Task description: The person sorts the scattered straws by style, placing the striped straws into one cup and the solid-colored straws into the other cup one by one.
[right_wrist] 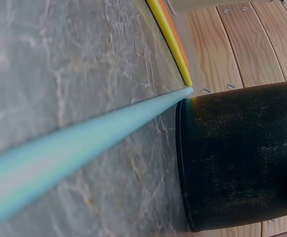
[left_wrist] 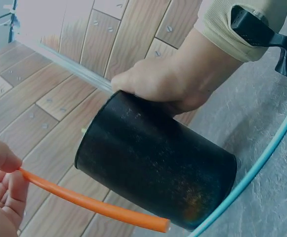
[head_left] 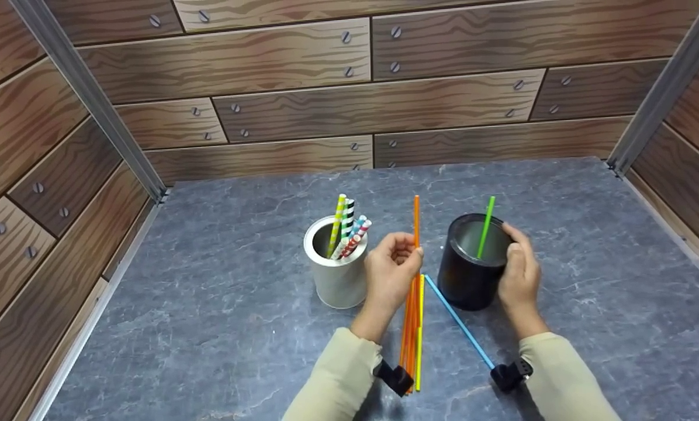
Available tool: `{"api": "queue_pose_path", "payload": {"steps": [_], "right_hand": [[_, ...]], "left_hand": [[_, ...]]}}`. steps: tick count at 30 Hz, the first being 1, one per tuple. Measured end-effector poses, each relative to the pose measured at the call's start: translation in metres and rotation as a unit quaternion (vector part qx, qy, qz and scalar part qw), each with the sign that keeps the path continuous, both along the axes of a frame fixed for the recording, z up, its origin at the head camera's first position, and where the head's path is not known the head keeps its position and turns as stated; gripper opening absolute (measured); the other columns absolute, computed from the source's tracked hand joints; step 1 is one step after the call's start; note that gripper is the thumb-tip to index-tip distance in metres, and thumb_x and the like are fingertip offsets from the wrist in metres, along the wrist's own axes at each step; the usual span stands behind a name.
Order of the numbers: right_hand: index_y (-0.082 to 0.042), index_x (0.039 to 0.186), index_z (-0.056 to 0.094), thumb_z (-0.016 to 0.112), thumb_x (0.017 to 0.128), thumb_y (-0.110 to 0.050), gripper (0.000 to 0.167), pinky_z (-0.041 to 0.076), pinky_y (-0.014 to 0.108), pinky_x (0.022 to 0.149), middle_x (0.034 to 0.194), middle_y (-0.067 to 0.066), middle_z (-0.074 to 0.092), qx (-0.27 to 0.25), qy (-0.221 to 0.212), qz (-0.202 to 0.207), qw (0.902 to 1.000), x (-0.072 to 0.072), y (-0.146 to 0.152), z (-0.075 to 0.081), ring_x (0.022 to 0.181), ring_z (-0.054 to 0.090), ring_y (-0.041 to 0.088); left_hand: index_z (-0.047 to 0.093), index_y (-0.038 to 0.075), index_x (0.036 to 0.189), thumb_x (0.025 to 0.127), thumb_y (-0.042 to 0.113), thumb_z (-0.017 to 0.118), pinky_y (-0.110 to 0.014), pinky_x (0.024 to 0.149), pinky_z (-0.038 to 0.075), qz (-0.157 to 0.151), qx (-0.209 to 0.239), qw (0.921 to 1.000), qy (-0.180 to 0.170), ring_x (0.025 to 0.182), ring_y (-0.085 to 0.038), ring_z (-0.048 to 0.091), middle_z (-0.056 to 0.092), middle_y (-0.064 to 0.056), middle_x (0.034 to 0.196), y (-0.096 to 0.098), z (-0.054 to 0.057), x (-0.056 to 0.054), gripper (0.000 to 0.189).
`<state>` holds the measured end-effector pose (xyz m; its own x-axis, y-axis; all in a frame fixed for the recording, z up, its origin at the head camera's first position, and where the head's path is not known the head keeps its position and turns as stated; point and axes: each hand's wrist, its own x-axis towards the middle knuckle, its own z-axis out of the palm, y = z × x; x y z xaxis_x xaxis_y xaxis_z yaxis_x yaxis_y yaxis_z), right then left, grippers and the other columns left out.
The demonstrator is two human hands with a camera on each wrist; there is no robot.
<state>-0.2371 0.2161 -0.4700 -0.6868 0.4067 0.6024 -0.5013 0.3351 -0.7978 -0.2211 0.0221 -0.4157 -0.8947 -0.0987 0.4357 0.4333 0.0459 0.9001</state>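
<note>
In the head view my left hand (head_left: 389,270) pinches an orange straw (head_left: 417,219) between thumb and fingers, its upper part standing upright above them. The left wrist view shows the end of that orange straw (left_wrist: 94,203) jutting out toward a black cup (left_wrist: 153,158), apart from it. Upright on the table, the black cup (head_left: 469,283) has my right hand (head_left: 520,278) gripping its right side, fingers at the rim. A green straw (head_left: 486,228) leans inside it. Below my left hand lie several orange straws (head_left: 409,342) and yellow straws (head_left: 419,356).
A white cup (head_left: 339,286) with several patterned straws (head_left: 348,219) stands just left of my left hand. One blue straw (head_left: 459,318) lies slantwise on the grey marbled table (head_left: 221,304), in front of the black cup. Wood-patterned walls (head_left: 303,111) enclose the back and sides.
</note>
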Motion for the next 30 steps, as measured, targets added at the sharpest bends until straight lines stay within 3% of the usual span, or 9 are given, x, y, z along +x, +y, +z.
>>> {"api": "queue_pose_path", "payload": {"steps": [8, 13, 23, 30], "right_hand": [[0.009, 0.119, 0.055, 0.029, 0.094, -0.002, 0.038, 0.034, 0.013, 0.095, 0.121, 0.027, 0.054, 0.001, -0.003, -0.002, 1.0000, 0.000, -0.001, 0.000, 0.111, 0.046, -0.005], [0.009, 0.119, 0.056, 0.029, 0.094, -0.002, 0.038, 0.035, 0.013, 0.094, 0.121, 0.022, 0.057, 0.000, -0.001, -0.002, 1.0000, 0.001, 0.000, 0.000, 0.110, 0.047, -0.005], [0.009, 0.119, 0.055, 0.029, 0.094, -0.003, 0.038, 0.034, 0.014, 0.096, 0.121, 0.012, 0.059, -0.005, 0.000, 0.000, 1.0000, 0.000, 0.000, 0.000, 0.110, 0.047, -0.004], [0.008, 0.119, 0.056, 0.029, 0.093, -0.003, 0.039, 0.035, 0.014, 0.095, 0.120, 0.009, 0.060, -0.007, -0.007, -0.005, 0.9999, -0.001, 0.000, 0.000, 0.110, 0.047, -0.004]], "left_hand": [[0.062, -0.002, 0.089, 0.078, -0.001, 0.067, -0.019, 0.058, 0.048, -0.005, 0.016, 0.9991, 0.039, 0.064, -0.006, 0.053, 0.062, -0.011, 0.076, 0.001, 0.015, 0.007, 0.011], [0.061, -0.004, 0.089, 0.080, -0.002, 0.065, -0.019, 0.059, 0.048, -0.009, 0.039, 0.9952, 0.089, 0.064, -0.008, 0.052, 0.061, -0.014, 0.076, 0.002, 0.025, 0.009, 0.010], [0.056, -0.008, 0.090, 0.079, -0.009, 0.062, -0.025, 0.062, 0.052, 0.005, 0.109, 0.9736, 0.201, 0.069, -0.012, 0.056, 0.058, -0.016, 0.078, 0.007, 0.046, 0.012, 0.012], [0.054, -0.009, 0.090, 0.081, -0.008, 0.061, -0.026, 0.065, 0.052, -0.013, 0.146, 0.9569, 0.251, 0.074, -0.012, 0.058, 0.055, -0.022, 0.080, 0.015, 0.053, 0.013, 0.012]]}}
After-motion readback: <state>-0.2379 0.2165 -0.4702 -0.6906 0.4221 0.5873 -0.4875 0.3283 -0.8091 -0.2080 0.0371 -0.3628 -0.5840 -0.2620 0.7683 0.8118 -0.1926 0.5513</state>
